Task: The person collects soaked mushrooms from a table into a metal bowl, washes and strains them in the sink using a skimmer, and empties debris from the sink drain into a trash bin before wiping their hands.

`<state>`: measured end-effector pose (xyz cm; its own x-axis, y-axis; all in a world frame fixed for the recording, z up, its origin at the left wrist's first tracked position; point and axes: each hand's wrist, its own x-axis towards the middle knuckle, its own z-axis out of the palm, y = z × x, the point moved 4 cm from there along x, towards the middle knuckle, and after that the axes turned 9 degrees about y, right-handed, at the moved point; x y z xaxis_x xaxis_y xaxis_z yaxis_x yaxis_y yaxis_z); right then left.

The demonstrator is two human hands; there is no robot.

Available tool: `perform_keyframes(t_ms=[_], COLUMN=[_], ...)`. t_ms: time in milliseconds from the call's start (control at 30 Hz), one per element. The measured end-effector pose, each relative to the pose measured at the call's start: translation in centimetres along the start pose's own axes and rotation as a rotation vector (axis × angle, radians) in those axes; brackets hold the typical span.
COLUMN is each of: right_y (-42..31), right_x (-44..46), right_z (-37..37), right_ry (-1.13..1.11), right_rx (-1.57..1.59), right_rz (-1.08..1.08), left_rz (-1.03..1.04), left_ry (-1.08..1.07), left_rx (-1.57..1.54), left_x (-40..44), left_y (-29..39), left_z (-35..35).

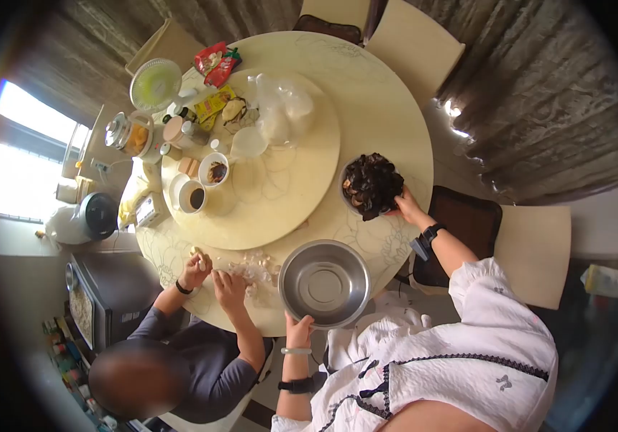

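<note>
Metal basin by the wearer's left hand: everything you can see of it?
The metal basin is round, silvery and shiny, likely stainless steel, with a thin rim, sloping wall and concentric rings on its floor. It sits open side up at the near edge of the table. The left hand grips its near rim. Whether its base rests on the table is hidden.

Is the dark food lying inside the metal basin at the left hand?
No, the dark food is heaped in a separate bowl, at the right hand.

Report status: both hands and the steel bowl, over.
Left grip on steel bowl, at its rim. Right grip at side of dark food pile. Bowl empty. Co-worker's hands left of it.
</note>
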<state>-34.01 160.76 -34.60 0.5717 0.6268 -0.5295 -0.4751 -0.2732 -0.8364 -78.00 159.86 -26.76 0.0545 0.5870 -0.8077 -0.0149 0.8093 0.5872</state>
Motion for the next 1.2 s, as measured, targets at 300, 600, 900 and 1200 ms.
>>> perform_keyframes(t_ms=[300, 600, 900, 1200], right_y=[-2.1, 5.6, 12.0, 19.0], right_x=[-19.7, -36.6, -52.6, -76.6], right_z=[0.2, -1.9, -7.1, -17.8], right_ry=[0.182, 0.525, 0.894, 1.327], right_rx=[-0.013, 0.024, -0.224, -0.394], right_rz=[-0.020, -0.048, -0.212, -0.177], left_rz=[0.305, 0.153, 0.084, 0.036], left_ry=[-0.418, -0.794, -1.055, -1.301], left_rx=[0.323, 0.373, 0.771, 1.052], left_x=[3.8, -1.1, -13.5, -29.1], left_y=[2.5, -1.0, -9.9, -29.2], left_z=[3.7, 8.6, 11.6, 9.2])
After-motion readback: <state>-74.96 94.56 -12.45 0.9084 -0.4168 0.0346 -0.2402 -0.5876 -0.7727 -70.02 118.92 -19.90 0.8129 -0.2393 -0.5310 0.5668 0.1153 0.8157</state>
